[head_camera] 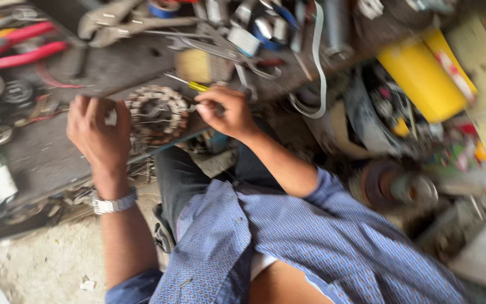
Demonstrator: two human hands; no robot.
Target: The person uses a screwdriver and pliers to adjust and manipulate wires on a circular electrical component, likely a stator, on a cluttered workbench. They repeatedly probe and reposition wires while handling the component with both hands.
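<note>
One round wound stator [157,114] is lying flat at the workbench [46,157] edge, steadied by the left hand [99,132] with fingers loosely curled on its left rim. One yellow-handled screwdriver [189,84] is pinched in the closed right hand [226,112] just right of the stator, long axis running up-left, tip hidden by blur.

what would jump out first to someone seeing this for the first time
Most likely the round motor winding at the bench edge in the middle, with the left hand beside it and the right hand at its other side gripping a yellow-handled screwdriver. Next, the bright yellow container at upper right, and the red-handled pliers among cluttered tools at upper left.
</note>
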